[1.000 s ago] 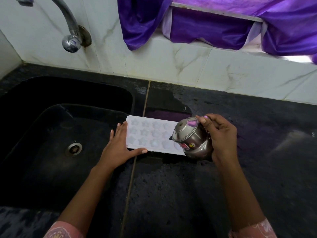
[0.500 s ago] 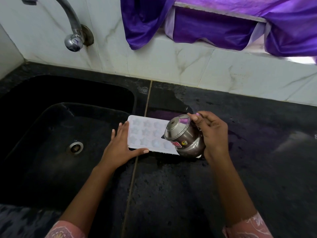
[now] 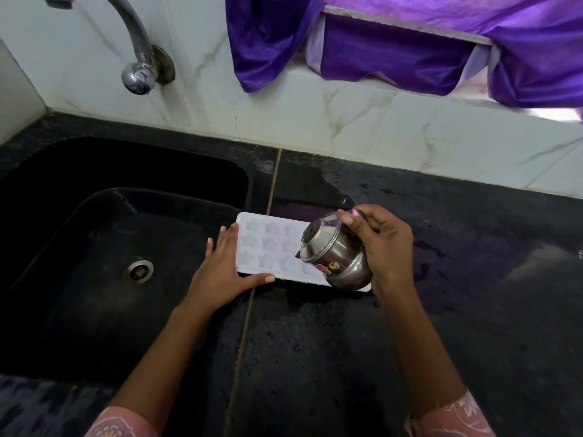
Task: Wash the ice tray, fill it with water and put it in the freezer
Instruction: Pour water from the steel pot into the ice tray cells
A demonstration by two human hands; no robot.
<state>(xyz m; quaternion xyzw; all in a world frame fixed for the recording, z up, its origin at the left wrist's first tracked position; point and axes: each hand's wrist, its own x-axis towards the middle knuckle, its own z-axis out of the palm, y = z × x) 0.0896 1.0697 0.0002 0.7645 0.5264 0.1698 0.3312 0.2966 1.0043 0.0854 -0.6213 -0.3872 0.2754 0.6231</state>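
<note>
A white ice tray (image 3: pixel 268 247) with star-shaped cells lies flat on the black counter, its left end reaching over the sink's rim. My left hand (image 3: pixel 222 272) lies flat against the tray's left end, fingers straight, thumb along its near edge. My right hand (image 3: pixel 383 244) grips a small steel pot (image 3: pixel 334 257) and holds it tipped to the left over the tray's right half. The pot hides the tray's right cells. Whether water is running out of it cannot be made out.
A black sink (image 3: pixel 104 247) with a round drain (image 3: pixel 138 271) fills the left. A chrome tap (image 3: pixel 137 63) juts from the marble wall above it. Purple curtain cloth (image 3: pixel 394 48) hangs at the window ledge. The black counter (image 3: pixel 473 294) is wet in patches.
My right hand has carried the tipped pot a little leftward over the tray. My left hand has stayed at the tray's left end.
</note>
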